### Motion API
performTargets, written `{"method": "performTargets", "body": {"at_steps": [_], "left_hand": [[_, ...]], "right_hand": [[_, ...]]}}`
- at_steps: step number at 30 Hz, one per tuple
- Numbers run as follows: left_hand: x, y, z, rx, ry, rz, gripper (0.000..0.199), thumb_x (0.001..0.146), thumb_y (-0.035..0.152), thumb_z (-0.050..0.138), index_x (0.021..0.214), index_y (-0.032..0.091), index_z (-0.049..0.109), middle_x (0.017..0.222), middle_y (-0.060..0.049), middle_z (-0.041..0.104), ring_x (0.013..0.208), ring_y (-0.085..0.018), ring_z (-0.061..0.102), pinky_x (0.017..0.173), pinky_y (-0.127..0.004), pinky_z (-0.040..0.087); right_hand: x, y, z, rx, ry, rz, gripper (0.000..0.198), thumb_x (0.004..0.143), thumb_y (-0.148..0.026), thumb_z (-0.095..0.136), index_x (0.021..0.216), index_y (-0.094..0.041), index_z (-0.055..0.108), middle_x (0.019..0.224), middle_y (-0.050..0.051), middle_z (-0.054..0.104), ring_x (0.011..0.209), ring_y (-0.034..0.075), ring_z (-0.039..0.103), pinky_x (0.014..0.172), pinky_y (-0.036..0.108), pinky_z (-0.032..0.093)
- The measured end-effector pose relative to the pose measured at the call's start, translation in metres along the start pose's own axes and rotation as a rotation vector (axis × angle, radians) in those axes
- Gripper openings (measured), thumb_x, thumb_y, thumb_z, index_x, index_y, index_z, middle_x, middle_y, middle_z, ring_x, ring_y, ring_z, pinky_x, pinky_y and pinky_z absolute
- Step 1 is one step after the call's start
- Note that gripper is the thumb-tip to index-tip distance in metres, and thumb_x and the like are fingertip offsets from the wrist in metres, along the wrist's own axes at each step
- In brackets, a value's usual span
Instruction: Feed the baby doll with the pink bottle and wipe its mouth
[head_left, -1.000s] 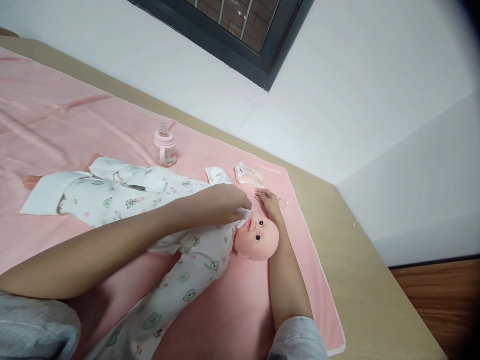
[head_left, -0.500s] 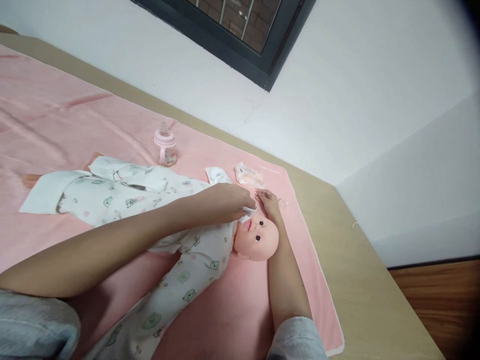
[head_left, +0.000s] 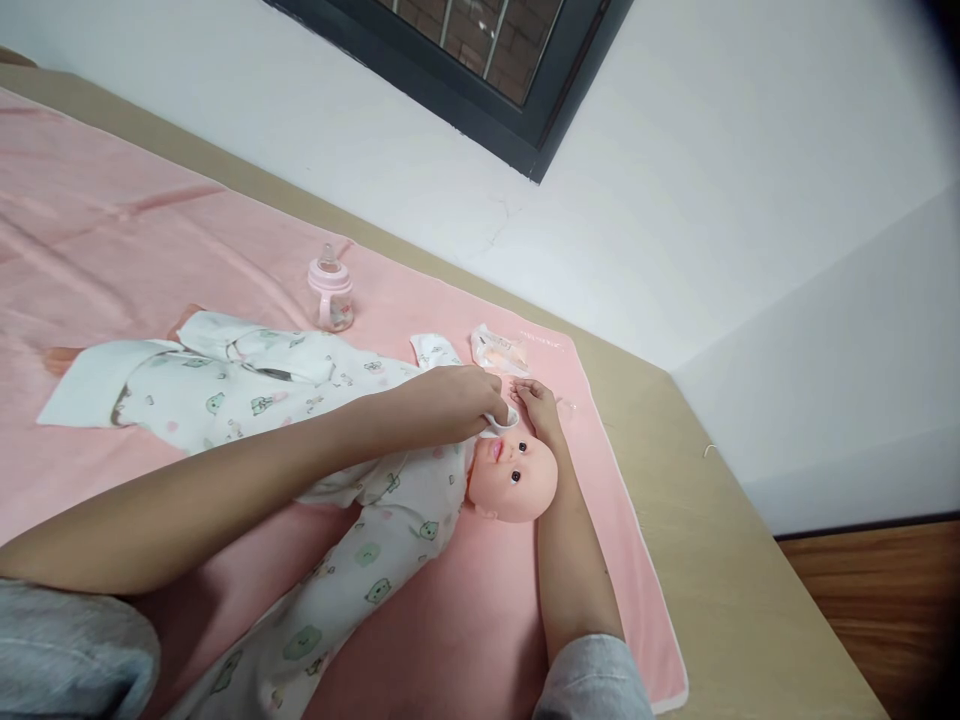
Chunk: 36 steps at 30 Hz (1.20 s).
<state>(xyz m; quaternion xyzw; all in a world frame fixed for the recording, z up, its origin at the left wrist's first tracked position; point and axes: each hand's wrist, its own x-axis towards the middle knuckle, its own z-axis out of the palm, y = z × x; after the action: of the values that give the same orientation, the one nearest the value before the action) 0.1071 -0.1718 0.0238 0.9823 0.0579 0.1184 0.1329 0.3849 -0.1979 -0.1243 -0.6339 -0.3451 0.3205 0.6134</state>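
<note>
A baby doll lies on its back on a pink blanket, dressed in a white printed suit with green animals. My left hand is closed over a small white cloth beside the doll's mouth and cheek. A curved fold of the cloth shows past my fingertips. Behind the doll's head reaches my right arm, the forearm along its crown. My right hand lies on the far side of the head with its fingers stretched out and nothing visible in them.
An opened clear packet lies just beyond my hands. Farther left stands a baby bottle with a pink collar and handle. A tan tabletop borders the blanket, against a white wall with a dark-framed window.
My left fingers have shifted slightly, and more of the white cloth shows as a curved fold by the doll's cheek. My right hand and the doll stay in place.
</note>
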Motion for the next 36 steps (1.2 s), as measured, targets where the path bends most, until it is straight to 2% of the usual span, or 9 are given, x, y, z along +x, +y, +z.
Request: {"method": "performTargets", "body": {"at_steps": [8, 15, 25, 36], "left_hand": [[0.000, -0.007, 0.006, -0.004, 0.009, 0.009, 0.036, 0.075, -0.005, 0.047, 0.084, 0.020, 0.071, 0.074, -0.002, 0.049, 0.066, -0.015, 0.049, 0.055, -0.027, 0.026], [-0.004, 0.008, -0.002, -0.059, -0.066, 0.010, 0.042, 0.073, -0.008, 0.046, 0.088, 0.020, 0.072, 0.073, -0.001, 0.048, 0.063, -0.013, 0.045, 0.054, -0.028, 0.023], [-0.001, 0.011, 0.000, -0.061, -0.075, -0.007, 0.033, 0.073, -0.009, 0.047, 0.077, 0.018, 0.066, 0.073, -0.001, 0.048, 0.062, -0.013, 0.044, 0.056, -0.028, 0.025], [0.001, 0.003, 0.006, -0.050, -0.058, -0.033, 0.038, 0.074, -0.006, 0.045, 0.086, 0.019, 0.071, 0.076, -0.002, 0.052, 0.064, -0.014, 0.048, 0.056, -0.027, 0.027]], "right_hand": [[0.000, 0.000, -0.001, -0.013, 0.015, 0.026, 0.023, 0.065, -0.030, 0.071, 0.086, -0.018, 0.069, 0.083, 0.002, 0.072, 0.078, 0.014, 0.065, 0.094, 0.035, 0.052], [0.004, 0.005, -0.001, 0.008, 0.014, 0.025, 0.021, 0.067, -0.028, 0.068, 0.085, -0.018, 0.069, 0.082, 0.001, 0.071, 0.079, 0.014, 0.066, 0.094, 0.034, 0.052], [0.005, 0.007, -0.002, 0.009, 0.006, 0.024, 0.021, 0.067, -0.028, 0.068, 0.086, -0.018, 0.069, 0.084, 0.002, 0.071, 0.079, 0.014, 0.066, 0.095, 0.035, 0.052], [0.001, 0.001, 0.001, -0.003, 0.020, 0.031, 0.020, 0.066, -0.027, 0.068, 0.084, -0.018, 0.069, 0.082, 0.001, 0.070, 0.080, 0.015, 0.066, 0.094, 0.035, 0.053]]}}
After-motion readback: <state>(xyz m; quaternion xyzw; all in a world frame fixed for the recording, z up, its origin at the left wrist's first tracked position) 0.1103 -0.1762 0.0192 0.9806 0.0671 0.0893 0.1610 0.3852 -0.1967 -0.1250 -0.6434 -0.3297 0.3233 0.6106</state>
